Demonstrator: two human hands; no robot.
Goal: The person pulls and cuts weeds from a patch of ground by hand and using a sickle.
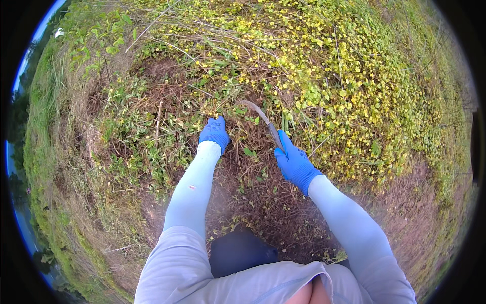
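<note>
My left hand, in a blue knitted glove, is closed around a small clump of weeds. Yellowish leaves stick out beyond the knuckles, and the fingertips are hidden beneath the hand. In a matching blue glove, my right hand grips the handle of a sickle. Its curved metal blade arcs up and to the left, with the tip above and to the right of my left hand, close over the low plants. Dry stems and bare brown soil lie between the two hands.
Dense yellow-green ground cover spreads ahead and to the right. Cut or wilted greenery lies to the left. A leafy sapling stands at the upper left, and a long dry stalk slants nearby. My dark-clad knee is below.
</note>
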